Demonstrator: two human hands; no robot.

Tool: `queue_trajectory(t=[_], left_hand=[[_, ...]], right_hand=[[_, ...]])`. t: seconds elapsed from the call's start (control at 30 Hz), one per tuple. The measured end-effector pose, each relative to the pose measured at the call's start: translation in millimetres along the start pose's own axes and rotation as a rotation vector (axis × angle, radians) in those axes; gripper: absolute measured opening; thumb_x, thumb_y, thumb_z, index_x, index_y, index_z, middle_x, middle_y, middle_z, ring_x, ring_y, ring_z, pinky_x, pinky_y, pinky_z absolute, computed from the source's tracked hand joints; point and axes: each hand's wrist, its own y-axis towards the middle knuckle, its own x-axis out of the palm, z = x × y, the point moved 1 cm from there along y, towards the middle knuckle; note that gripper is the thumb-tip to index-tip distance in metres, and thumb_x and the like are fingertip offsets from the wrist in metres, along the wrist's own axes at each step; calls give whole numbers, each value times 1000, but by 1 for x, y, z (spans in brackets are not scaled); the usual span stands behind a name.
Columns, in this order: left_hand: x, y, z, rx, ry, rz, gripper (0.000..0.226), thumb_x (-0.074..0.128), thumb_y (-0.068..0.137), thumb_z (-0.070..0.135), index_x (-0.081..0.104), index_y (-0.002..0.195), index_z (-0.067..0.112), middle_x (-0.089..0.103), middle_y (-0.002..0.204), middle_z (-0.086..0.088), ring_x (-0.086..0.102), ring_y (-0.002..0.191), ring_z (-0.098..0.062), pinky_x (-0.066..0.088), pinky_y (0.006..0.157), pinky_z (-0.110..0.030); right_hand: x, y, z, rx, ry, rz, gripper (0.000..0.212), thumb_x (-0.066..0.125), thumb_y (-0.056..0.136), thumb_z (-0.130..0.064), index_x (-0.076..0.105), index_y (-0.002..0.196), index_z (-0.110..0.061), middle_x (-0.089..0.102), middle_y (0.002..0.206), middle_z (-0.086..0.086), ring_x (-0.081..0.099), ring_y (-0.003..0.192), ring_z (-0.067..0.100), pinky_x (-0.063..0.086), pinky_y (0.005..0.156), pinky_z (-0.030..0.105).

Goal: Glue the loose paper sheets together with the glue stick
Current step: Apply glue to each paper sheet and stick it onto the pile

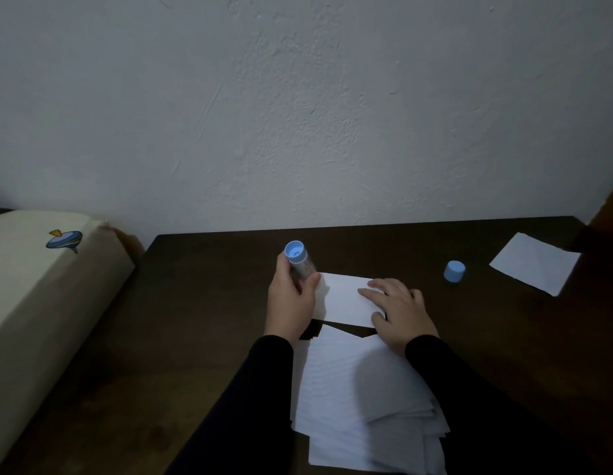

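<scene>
Two hands at work on a dark wooden bench [202, 303] set against a pale textured wall [298, 114]. Left hand [291, 293]: fingers curled round a glue stick [299, 262], held upright and tilted, its blue twist end toward the camera, its lower end at the left edge of a single white sheet [346, 298]. Right hand [397, 310]: fingers straight and spread, pressing flat on the right part of that sheet. Both arms in dark sleeves [469, 389]. Loose stack of white sheets [359, 406]: fanned unevenly, nearer the camera, just below the single sheet, partly under the forearms. Blue cap [454, 271]: standing on the bench, right of the hands, apart from the stick. Separate white sheet [534, 264]: far right corner of bench. Cream cushion [41, 286] with blue spinning-top print [64, 240]: left of bench.
</scene>
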Motion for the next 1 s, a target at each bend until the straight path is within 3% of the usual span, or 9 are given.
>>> queue_trajectory(t=[0.1,0.2,0.3,0.43,0.63,0.83,1.0], left_hand=[[5,-4,2,28,4,-59,43,63,92,20,43,130,26,56,120,9,55,104,-3,45,77,-15],[14,-10,3,32,16,-147,36,63,92,22,45,123,33,58,107,16,56,93,0,43,66,-11],[23,-15,2,63,59,-218,35,63,91,23,47,118,36,60,103,14,58,87,-2,42,66,-11],[29,-20,2,107,85,-275,31,64,91,21,49,114,33,60,94,13,55,74,7,41,61,-7],[32,-25,3,113,94,-323,33,64,91,21,48,115,36,61,97,16,58,86,3,42,65,-7],[34,-26,5,161,159,-386,33,63,89,19,50,115,35,62,95,13,56,76,5,40,65,-11],[20,-18,9,194,248,-373,32,61,90,17,48,112,37,57,87,13,53,74,6,41,61,-10]], right_hand=[[0,1,0,3,-15,-65,49,45,94,-41,37,143,-41,27,150,-12,14,141,9,8,115,47],[-2,1,1,-10,-15,-94,49,45,95,-44,36,143,-41,27,148,-11,15,140,9,8,115,50],[-4,1,1,-14,16,-110,56,53,92,-34,35,144,-40,27,149,-10,15,140,10,8,115,51],[-6,0,1,-24,36,-131,62,59,87,-33,36,145,-37,25,152,-9,12,141,13,6,115,53],[-6,0,2,-39,47,-143,65,60,84,-31,38,144,-38,24,152,-9,11,141,14,5,114,54],[-5,1,2,-28,75,-139,54,63,83,-31,48,135,-37,25,151,-11,12,141,13,5,115,56],[-6,1,1,-24,33,-144,63,62,83,-32,40,142,-36,24,152,-10,12,141,13,6,115,52]])
